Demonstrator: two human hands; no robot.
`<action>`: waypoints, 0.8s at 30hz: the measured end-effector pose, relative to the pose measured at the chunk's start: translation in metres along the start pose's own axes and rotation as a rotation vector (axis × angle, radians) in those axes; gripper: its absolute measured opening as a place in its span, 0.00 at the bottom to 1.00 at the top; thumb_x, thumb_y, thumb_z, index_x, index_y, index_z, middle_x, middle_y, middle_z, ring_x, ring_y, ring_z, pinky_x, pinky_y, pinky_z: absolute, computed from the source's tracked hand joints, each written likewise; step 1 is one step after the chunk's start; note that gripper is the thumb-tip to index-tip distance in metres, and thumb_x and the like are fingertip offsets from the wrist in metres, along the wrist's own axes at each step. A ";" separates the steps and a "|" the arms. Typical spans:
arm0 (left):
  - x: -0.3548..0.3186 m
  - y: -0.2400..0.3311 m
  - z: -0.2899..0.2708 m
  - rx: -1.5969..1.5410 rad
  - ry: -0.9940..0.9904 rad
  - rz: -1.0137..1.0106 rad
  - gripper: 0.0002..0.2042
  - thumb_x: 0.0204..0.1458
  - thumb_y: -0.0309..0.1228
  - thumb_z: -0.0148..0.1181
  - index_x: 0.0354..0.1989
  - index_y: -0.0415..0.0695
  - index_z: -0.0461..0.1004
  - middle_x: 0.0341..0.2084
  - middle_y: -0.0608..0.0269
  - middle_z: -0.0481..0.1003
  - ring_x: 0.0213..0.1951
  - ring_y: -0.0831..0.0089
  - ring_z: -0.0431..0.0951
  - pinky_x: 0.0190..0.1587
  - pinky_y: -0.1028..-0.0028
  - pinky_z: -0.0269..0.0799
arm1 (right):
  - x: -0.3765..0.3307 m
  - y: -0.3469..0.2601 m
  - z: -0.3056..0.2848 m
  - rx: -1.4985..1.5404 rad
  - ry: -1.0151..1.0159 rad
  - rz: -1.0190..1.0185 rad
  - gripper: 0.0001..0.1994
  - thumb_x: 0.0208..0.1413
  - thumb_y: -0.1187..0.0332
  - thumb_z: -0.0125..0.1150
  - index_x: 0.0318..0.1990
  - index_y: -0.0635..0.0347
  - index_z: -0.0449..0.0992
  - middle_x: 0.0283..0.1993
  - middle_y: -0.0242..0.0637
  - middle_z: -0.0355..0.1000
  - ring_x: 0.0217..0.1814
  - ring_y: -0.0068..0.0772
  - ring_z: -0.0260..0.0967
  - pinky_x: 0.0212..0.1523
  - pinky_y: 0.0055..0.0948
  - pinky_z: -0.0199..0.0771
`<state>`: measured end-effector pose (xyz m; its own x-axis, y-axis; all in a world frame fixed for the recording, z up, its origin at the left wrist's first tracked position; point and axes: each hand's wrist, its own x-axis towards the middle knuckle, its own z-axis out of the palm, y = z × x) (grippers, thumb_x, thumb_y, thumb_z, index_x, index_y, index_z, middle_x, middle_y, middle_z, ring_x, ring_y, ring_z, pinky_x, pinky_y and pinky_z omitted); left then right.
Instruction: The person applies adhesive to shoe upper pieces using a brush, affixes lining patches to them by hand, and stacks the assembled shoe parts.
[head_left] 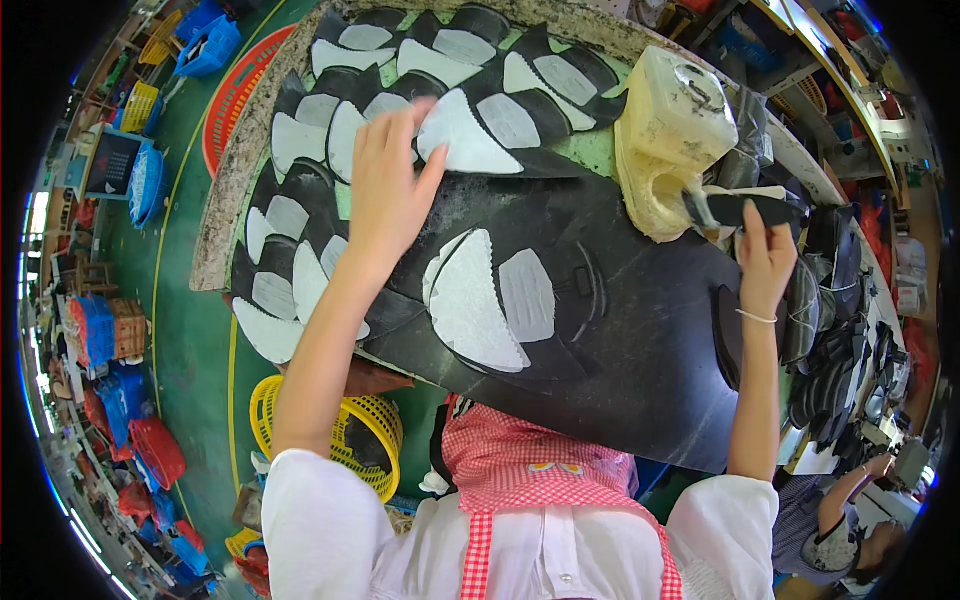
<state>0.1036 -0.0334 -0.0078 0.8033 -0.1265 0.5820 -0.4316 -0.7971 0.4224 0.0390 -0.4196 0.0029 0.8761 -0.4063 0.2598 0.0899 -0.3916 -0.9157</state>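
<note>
My left hand (395, 180) reaches over the far-left rows, thumb and fingers apart, at the edge of a black shoe upper piece with a white curved patch (468, 135). Its thumb overlaps the white patch. On the right, my right hand (766, 262) grips a dark-handled brush (745, 208), its bristles by the mouth of a glue-crusted, yellowish plastic jug (672, 110). Between my arms another upper piece (480, 305) lies flat on the black work board (640, 350), with a white curved patch and a grey patch; more white edges show beneath it.
Several overlapping upper pieces (300, 135) cover the table's far and left sides. Dark pieces (830, 375) pile up at the right. A yellow basket (385, 425) stands below the near-left edge, a red basket (240, 95) beyond the left rim. A person (825, 535) is at lower right.
</note>
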 end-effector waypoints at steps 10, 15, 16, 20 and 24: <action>-0.076 0.057 -0.044 -0.059 -0.561 -0.149 0.27 0.48 0.32 0.65 0.58 0.41 0.67 0.45 0.53 0.65 0.50 0.56 0.67 0.53 0.64 0.65 | -0.049 -0.060 0.125 -0.283 -0.391 -0.431 0.06 0.56 0.68 0.62 0.39 0.57 0.77 0.29 0.39 0.75 0.25 0.39 0.72 0.25 0.31 0.69; -0.077 0.054 -0.048 -0.083 -0.624 -0.169 0.28 0.48 0.32 0.65 0.59 0.41 0.67 0.45 0.53 0.65 0.50 0.55 0.67 0.54 0.65 0.65 | -0.076 -0.057 0.092 -0.028 -0.844 -0.559 0.07 0.54 0.69 0.62 0.40 0.55 0.78 0.33 0.37 0.76 0.33 0.41 0.75 0.33 0.33 0.74; -0.078 0.052 -0.049 -0.079 -0.625 -0.175 0.28 0.48 0.32 0.65 0.59 0.41 0.67 0.45 0.53 0.65 0.50 0.55 0.67 0.54 0.65 0.65 | -0.070 -0.061 0.078 -0.018 -1.073 -0.457 0.07 0.54 0.69 0.62 0.40 0.55 0.78 0.33 0.36 0.76 0.34 0.41 0.75 0.34 0.32 0.74; -0.077 0.050 -0.049 -0.078 -0.620 -0.184 0.27 0.47 0.31 0.65 0.58 0.42 0.68 0.45 0.52 0.66 0.51 0.55 0.67 0.54 0.64 0.64 | -0.053 -0.062 0.051 0.022 -1.160 -0.221 0.08 0.53 0.74 0.64 0.41 0.57 0.80 0.36 0.38 0.77 0.33 0.32 0.76 0.33 0.27 0.73; -0.076 0.053 -0.048 -0.068 -0.619 -0.211 0.27 0.47 0.31 0.65 0.59 0.44 0.68 0.45 0.52 0.68 0.50 0.54 0.68 0.55 0.63 0.64 | -0.051 -0.047 0.055 -0.199 -0.731 -0.403 0.09 0.51 0.74 0.65 0.40 0.57 0.80 0.35 0.39 0.77 0.31 0.36 0.75 0.31 0.27 0.73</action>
<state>0.0007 -0.0376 0.0034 0.9527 -0.3035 -0.0167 -0.2472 -0.8057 0.5383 0.0162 -0.3348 0.0154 0.8867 0.4023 0.2279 0.4347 -0.5572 -0.7075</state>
